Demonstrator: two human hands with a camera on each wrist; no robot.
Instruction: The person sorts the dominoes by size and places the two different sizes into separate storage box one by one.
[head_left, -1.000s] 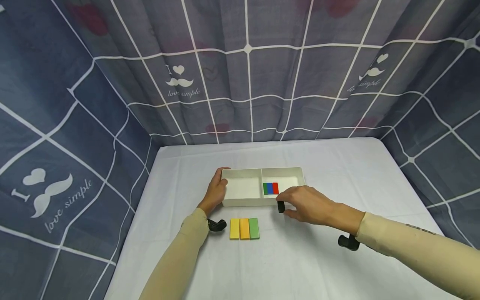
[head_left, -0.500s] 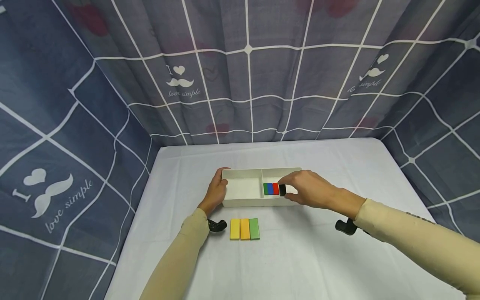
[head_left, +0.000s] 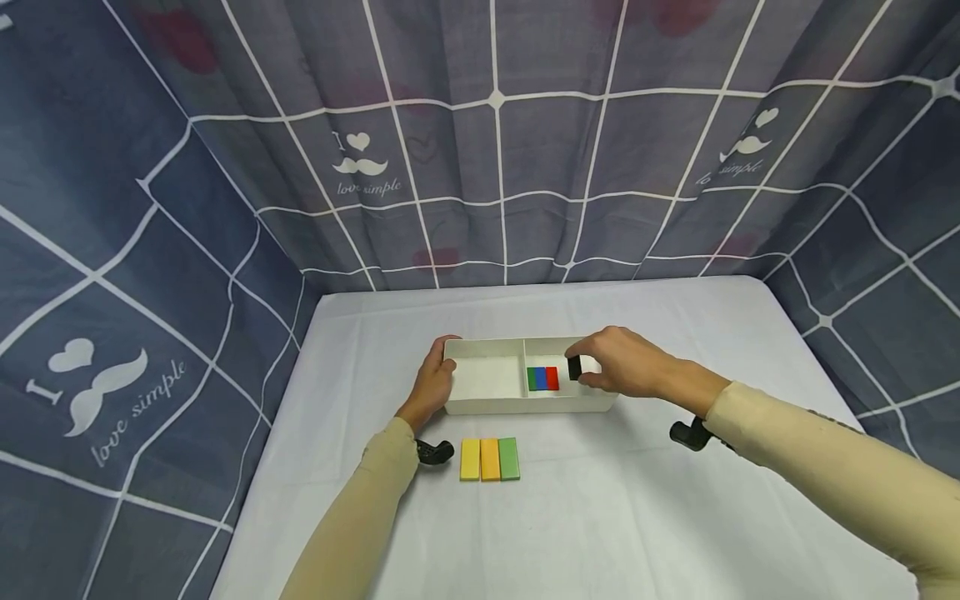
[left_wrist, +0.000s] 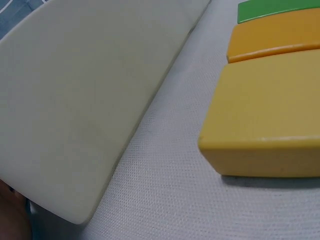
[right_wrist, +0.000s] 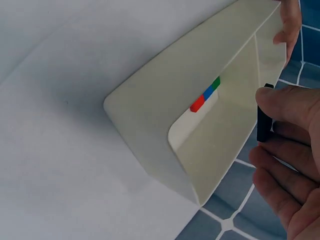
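A white two-compartment box [head_left: 487,406] lies across the table. My left hand [head_left: 429,385] grips its left end, thumb over the rim. Between thumb and fingers of my right hand [head_left: 624,362] is a small black block [head_left: 574,367], pinched over the right compartment; the right wrist view shows the same black block [right_wrist: 264,117] edge-on above the opening. Inside that compartment a green block [head_left: 532,378], a blue block [head_left: 541,378] and a red block [head_left: 552,378] sit side by side by the divider. The left compartment holds nothing.
In front of the box, a yellow block [head_left: 469,460], an orange block [head_left: 490,460] and a light green block [head_left: 508,458] lie in a row on the white cloth [head_left: 570,533]. A dark checked curtain [head_left: 465,167] surrounds the table's back and sides.
My right hand has carried the black block from in front of the box up over the right compartment, then slightly right, away from the red block. My left hand has stayed still.
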